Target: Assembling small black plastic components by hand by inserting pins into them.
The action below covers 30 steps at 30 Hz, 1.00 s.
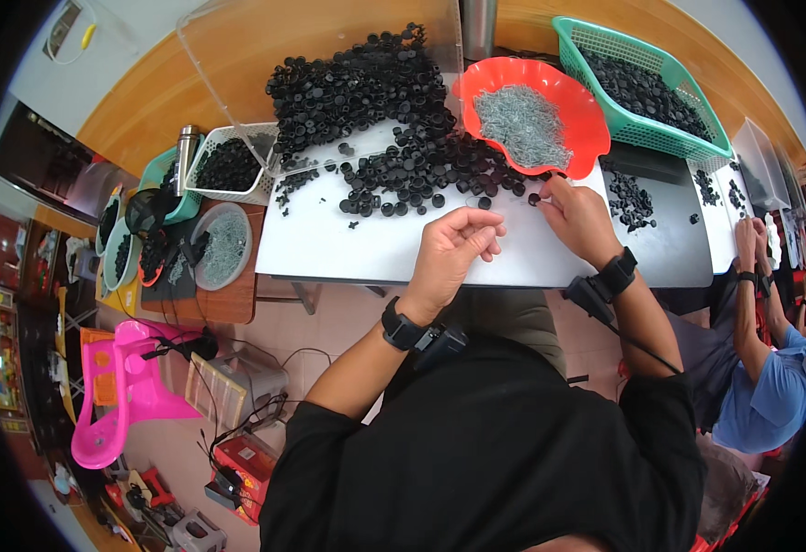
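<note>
From the head view, we see our left hand curled over the white table, fingers pinched together near its front edge; whether a part sits between them we cannot tell. Our right hand reaches toward the rim of the red bowl, fingertips closed on a black cap at the edge of the cap pile. The bowl holds a tangle of thin grey wire pieces.

We judge the caps light, stiff and smooth, apt to skid on the table, so a fingertip pinch across the rim suits them. The wire bits look springy and prone to tangle; we would lift one by its end.

A green basket of more black parts stands behind the bowl. Another person's hands work at the far right.
</note>
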Tool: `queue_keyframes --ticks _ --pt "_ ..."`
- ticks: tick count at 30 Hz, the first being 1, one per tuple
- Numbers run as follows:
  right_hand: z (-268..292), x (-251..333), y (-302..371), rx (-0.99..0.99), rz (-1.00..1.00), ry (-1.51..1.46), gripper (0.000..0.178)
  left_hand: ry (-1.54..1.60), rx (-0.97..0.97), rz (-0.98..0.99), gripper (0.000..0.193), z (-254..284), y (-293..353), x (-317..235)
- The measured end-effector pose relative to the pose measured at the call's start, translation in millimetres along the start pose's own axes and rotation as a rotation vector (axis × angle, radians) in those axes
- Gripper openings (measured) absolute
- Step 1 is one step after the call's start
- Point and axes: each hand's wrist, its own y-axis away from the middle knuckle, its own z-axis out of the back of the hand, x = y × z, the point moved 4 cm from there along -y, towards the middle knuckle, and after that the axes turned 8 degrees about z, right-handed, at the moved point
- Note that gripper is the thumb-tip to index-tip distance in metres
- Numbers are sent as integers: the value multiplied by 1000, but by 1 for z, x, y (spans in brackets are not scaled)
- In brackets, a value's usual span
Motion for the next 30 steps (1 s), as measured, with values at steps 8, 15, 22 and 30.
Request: queue_keyframes --ticks 8,15,22,30 --pt "5 12 35 -84 -17 -110 13 -620 -314 -68 14 61 9 -53" --pt "4 9 47 -330 -44 -166 12 -1336 -536 -297 15 88 -36 -101" --pt "3 10 48 -375 -26 -214 11 -1660 -530 -48 25 92 -72 -93" --pt "7 8 50 -407 -60 -244 10 -1527 -440 -178 15 94 -67 -94"
